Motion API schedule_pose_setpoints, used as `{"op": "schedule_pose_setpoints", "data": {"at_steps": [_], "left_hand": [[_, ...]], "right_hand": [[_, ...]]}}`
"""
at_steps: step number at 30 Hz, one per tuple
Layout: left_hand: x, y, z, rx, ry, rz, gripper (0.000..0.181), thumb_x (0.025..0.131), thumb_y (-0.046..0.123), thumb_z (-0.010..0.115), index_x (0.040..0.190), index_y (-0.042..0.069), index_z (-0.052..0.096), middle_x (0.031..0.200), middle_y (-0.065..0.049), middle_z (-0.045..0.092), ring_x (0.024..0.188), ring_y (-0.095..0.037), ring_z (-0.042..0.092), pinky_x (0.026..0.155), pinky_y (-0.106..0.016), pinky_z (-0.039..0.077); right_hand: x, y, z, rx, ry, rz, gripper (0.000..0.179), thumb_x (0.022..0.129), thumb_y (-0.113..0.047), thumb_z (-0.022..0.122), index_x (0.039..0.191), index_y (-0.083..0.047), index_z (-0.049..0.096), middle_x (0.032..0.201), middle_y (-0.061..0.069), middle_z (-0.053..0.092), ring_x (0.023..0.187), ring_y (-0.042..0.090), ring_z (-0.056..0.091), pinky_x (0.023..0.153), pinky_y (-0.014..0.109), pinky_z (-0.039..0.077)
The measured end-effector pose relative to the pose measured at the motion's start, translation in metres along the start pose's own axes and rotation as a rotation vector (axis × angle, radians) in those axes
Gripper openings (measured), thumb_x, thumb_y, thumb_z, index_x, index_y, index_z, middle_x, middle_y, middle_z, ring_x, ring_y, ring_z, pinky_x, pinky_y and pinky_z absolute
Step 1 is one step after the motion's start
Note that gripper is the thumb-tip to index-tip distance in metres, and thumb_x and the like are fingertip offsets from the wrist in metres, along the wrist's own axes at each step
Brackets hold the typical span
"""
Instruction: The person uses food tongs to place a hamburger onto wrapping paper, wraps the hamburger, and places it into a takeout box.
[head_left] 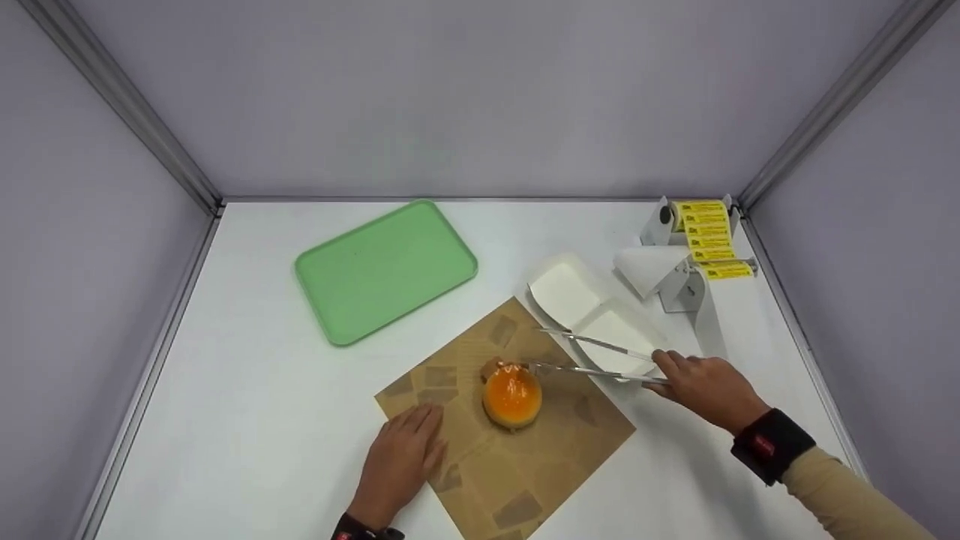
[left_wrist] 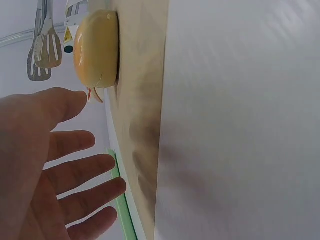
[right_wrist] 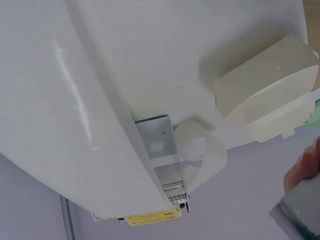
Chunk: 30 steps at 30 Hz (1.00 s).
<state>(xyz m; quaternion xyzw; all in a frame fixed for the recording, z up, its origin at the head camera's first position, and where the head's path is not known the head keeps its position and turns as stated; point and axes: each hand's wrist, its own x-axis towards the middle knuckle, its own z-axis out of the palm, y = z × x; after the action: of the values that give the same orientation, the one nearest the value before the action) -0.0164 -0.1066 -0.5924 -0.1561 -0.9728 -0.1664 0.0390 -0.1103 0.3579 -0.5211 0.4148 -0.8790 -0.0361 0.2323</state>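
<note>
A burger with a glossy orange-brown bun lies on a sheet of brown printed paper, some filling poking out at its far side. In my right hand I grip metal tongs, their two arms spread apart. One tip is close to the burger's far right side, and the slotted heads show in the left wrist view with nothing between them. My left hand is over the paper's left edge, beside the burger; its fingers are extended and hold nothing.
An opened white takeout box stands right of the paper, partly behind the tongs. At the back right is a label dispenser with a roll of yellow labels and trailing white backing strip. A green tray lies at the back left.
</note>
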Motion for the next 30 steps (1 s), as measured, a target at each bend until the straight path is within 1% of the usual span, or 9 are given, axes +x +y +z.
{"op": "schedule_pose_setpoints", "data": {"at_steps": [5, 9, 12, 17, 18, 20, 22, 24, 30], "left_hand": [[0.003, -0.001, -0.001, -0.013, -0.021, 0.001, 0.052, 0.098, 0.041, 0.064, 0.142, 0.014, 0.059, 0.145, -0.007, 0.06, 0.134, -0.028, 0.057, 0.11, -0.049, 0.048], [0.004, -0.002, -0.001, -0.031, -0.047, 0.002, 0.052, 0.099, 0.04, 0.063, 0.143, 0.013, 0.058, 0.149, -0.009, 0.057, 0.137, -0.03, 0.054, 0.112, -0.05, 0.046], [0.004, -0.003, -0.001, -0.047, -0.057, -0.001, 0.052, 0.099, 0.04, 0.063, 0.143, 0.013, 0.059, 0.151, -0.009, 0.055, 0.138, -0.03, 0.053, 0.112, -0.05, 0.045], [0.005, -0.004, -0.002, -0.065, -0.059, -0.013, 0.051, 0.099, 0.04, 0.063, 0.143, 0.014, 0.059, 0.152, -0.009, 0.054, 0.139, -0.029, 0.052, 0.111, -0.051, 0.046], [0.005, -0.004, -0.002, -0.065, -0.063, -0.016, 0.051, 0.099, 0.041, 0.063, 0.143, 0.014, 0.059, 0.152, -0.009, 0.054, 0.139, -0.028, 0.052, 0.112, -0.051, 0.046], [0.005, -0.004, -0.003, -0.064, -0.071, -0.024, 0.051, 0.099, 0.041, 0.063, 0.143, 0.015, 0.059, 0.152, -0.008, 0.054, 0.14, -0.027, 0.052, 0.112, -0.05, 0.045], [0.005, -0.004, -0.003, -0.062, -0.073, -0.03, 0.051, 0.099, 0.042, 0.062, 0.143, 0.015, 0.059, 0.152, -0.008, 0.054, 0.139, -0.027, 0.052, 0.112, -0.05, 0.045], [0.004, -0.003, -0.002, -0.063, -0.076, -0.035, 0.05, 0.099, 0.042, 0.062, 0.142, 0.015, 0.06, 0.152, -0.007, 0.054, 0.139, -0.026, 0.052, 0.112, -0.049, 0.045], [0.001, -0.003, 0.0, -0.082, -0.089, -0.043, 0.049, 0.1, 0.041, 0.062, 0.142, 0.015, 0.06, 0.151, -0.007, 0.055, 0.138, -0.026, 0.053, 0.11, -0.051, 0.046]], "right_hand": [[0.01, -0.005, 0.009, 0.031, 0.001, 0.04, 0.058, 0.108, -0.052, 0.031, 0.102, 0.0, 0.057, 0.065, 0.007, 0.064, 0.042, 0.012, 0.052, 0.037, 0.029, 0.046], [0.021, -0.009, 0.017, 0.075, 0.002, 0.055, 0.052, 0.105, -0.05, 0.047, 0.103, 0.001, 0.056, 0.061, 0.004, 0.06, 0.041, 0.007, 0.041, 0.037, 0.027, 0.044], [0.032, -0.012, 0.025, 0.076, 0.007, 0.043, 0.051, 0.104, -0.05, 0.049, 0.103, 0.001, 0.057, 0.061, 0.003, 0.059, 0.042, 0.007, 0.038, 0.038, 0.027, 0.043], [0.055, -0.017, 0.038, 0.027, 0.01, 0.015, 0.057, 0.108, -0.052, 0.031, 0.101, -0.001, 0.056, 0.06, 0.002, 0.052, 0.041, 0.009, 0.038, 0.037, 0.029, 0.041], [0.06, -0.018, 0.041, 0.026, 0.006, 0.011, 0.055, 0.108, -0.052, 0.033, 0.101, -0.002, 0.056, 0.06, 0.002, 0.052, 0.041, 0.01, 0.039, 0.037, 0.029, 0.041], [0.071, -0.02, 0.045, 0.03, -0.008, 0.009, 0.049, 0.106, -0.05, 0.045, 0.102, -0.003, 0.055, 0.06, 0.002, 0.052, 0.042, 0.011, 0.041, 0.038, 0.03, 0.042], [0.082, -0.022, 0.049, 0.045, -0.027, 0.013, 0.045, 0.1, -0.048, 0.059, 0.103, -0.003, 0.055, 0.062, 0.002, 0.054, 0.042, 0.013, 0.044, 0.039, 0.031, 0.044], [0.093, -0.024, 0.054, 0.068, -0.047, 0.019, 0.045, 0.094, -0.046, 0.069, 0.104, -0.004, 0.055, 0.064, 0.002, 0.057, 0.043, 0.014, 0.047, 0.041, 0.032, 0.047], [0.125, -0.029, 0.069, 0.107, -0.089, 0.019, 0.045, 0.097, -0.047, 0.063, 0.106, -0.004, 0.055, 0.071, 0.005, 0.061, 0.045, 0.017, 0.052, 0.044, 0.035, 0.052]]}}
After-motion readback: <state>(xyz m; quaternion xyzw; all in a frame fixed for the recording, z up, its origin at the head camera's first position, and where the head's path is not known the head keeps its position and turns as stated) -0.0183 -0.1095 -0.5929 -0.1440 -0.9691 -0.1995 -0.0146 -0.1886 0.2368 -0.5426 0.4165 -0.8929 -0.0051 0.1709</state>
